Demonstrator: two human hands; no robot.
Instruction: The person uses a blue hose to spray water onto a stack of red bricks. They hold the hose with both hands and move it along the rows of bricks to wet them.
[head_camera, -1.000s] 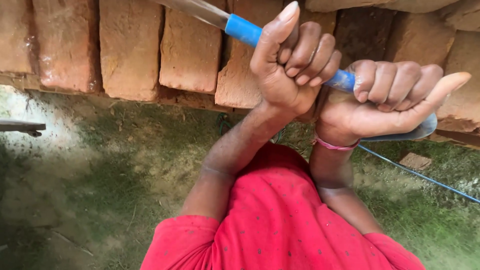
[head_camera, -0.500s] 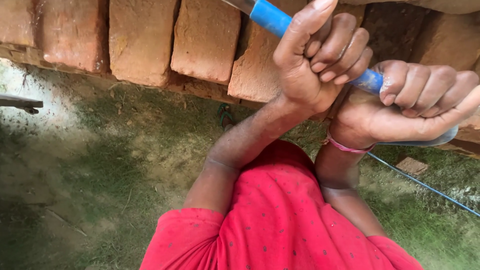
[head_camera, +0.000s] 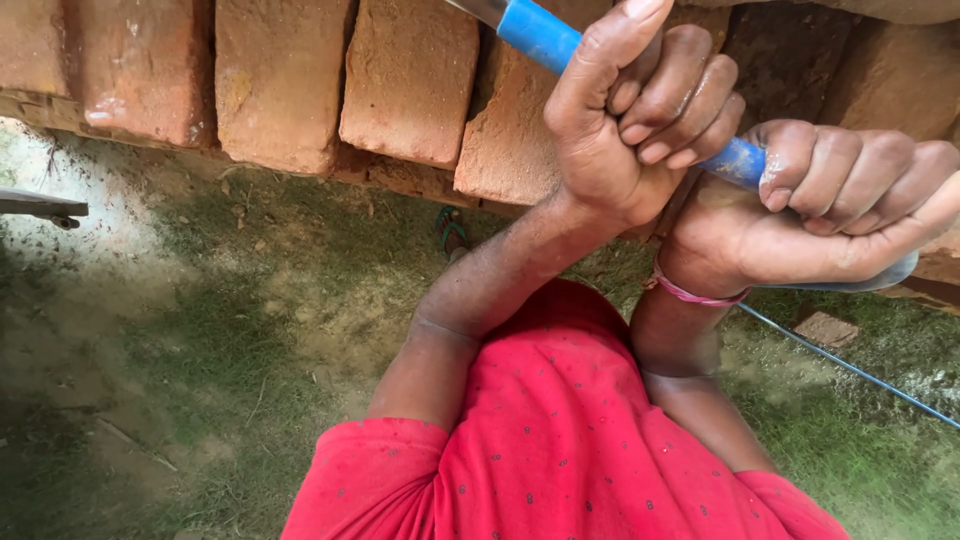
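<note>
Blue-wrapped handle (head_camera: 545, 38) on a metal tool, that's what I've got both hands clamped around. It runs at a slant from the top middle of my view down toward the right, with bare grey metal (head_camera: 478, 10) poking out past the blue at the upper end. Can't really tell what kind of tool it is, since the working end is out of view.

My left hand (head_camera: 640, 110) sits higher on the grip, fingers curled tight and thumb sticking up along the blue part. My right hand (head_camera: 820, 210) is lower, just beside it, fist closed around the handle too, so only a short bit of blue (head_camera: 738, 160) shows between the two. The hands are pretty much touching each other. Something flat and grey (head_camera: 880, 277) peeks out under my right palm, hard to say what. There's a pink band (head_camera: 690, 293) on my right wrist.

Behind the hands is a row of rough reddish bricks (head_camera: 405, 80) running across the top of the view, the tool held right up in front of them. Below that it's patchy grass and dirt (head_camera: 200, 350), my red dotted shirt (head_camera: 560, 440) filling the bottom, and a thin blue line (head_camera: 850, 365), maybe cord or wire, crossing the ground on the right. A dark bar (head_camera: 40, 205) juts in from the left edge.
</note>
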